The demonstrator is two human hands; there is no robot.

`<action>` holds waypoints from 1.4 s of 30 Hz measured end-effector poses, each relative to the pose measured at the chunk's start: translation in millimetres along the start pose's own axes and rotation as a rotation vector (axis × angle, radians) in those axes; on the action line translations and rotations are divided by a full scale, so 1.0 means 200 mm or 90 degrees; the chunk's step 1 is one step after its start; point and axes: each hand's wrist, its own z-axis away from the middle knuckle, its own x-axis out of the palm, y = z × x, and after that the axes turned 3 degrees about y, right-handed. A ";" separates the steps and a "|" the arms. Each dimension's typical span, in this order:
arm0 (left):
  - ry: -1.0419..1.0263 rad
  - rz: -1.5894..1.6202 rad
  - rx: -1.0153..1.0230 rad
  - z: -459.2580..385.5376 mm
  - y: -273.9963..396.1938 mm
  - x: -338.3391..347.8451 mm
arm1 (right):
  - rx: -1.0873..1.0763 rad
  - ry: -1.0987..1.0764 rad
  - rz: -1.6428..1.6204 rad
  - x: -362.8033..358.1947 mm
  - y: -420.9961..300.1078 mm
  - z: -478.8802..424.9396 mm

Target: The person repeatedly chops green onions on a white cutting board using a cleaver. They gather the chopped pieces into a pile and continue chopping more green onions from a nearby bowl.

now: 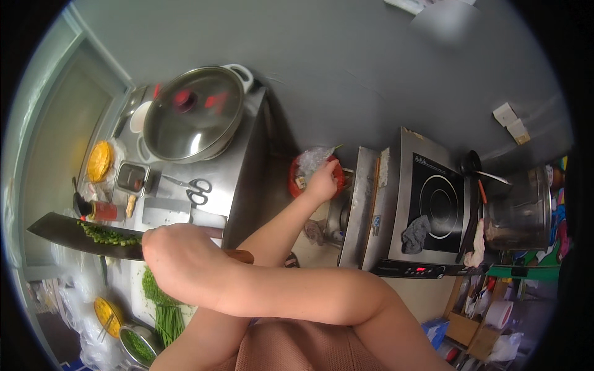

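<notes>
My right hand (pixel 185 259) reaches across to the left and grips a kitchen knife by its wooden handle (pixel 243 256). Chopped green pieces (pixel 109 235) cling to the broad dark blade (pixel 58 232). Beneath that forearm my left arm crosses to a red bin (pixel 293 180) on the floor. My left hand (pixel 322 181) is over it, near crumpled clear plastic (pixel 313 158) and a green stem; its fingers are partly hidden. Under the knife, a white cutting board (pixel 139 301) carries chopped greens (pixel 158 287) and a bunch of long green stalks (pixel 169 322).
A lidded pot (pixel 195 120), scissors (pixel 197 188) and a cleaver (pixel 164 211) occupy the steel counter (pixel 236 171). A steel bowl (pixel 139 345) holds chopped greens. An induction cooker (pixel 438 204) with a grey cloth (pixel 416 234) stands right, before a large pot (pixel 519 208).
</notes>
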 end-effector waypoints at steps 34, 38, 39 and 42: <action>0.691 -0.411 -0.360 2.46 -0.35 -1.31 | 0.166 -0.426 0.226 0.99 0.31 0.22; 0.535 -0.542 -0.515 2.57 -0.46 -1.40 | 0.188 -0.454 0.245 1.13 0.29 0.28; 0.508 -0.528 -0.525 2.60 -0.49 -1.41 | 0.186 -0.451 0.251 1.16 0.29 0.30; 0.431 -0.491 -0.532 2.65 -0.55 -1.41 | 0.187 -0.468 0.242 1.24 0.32 0.33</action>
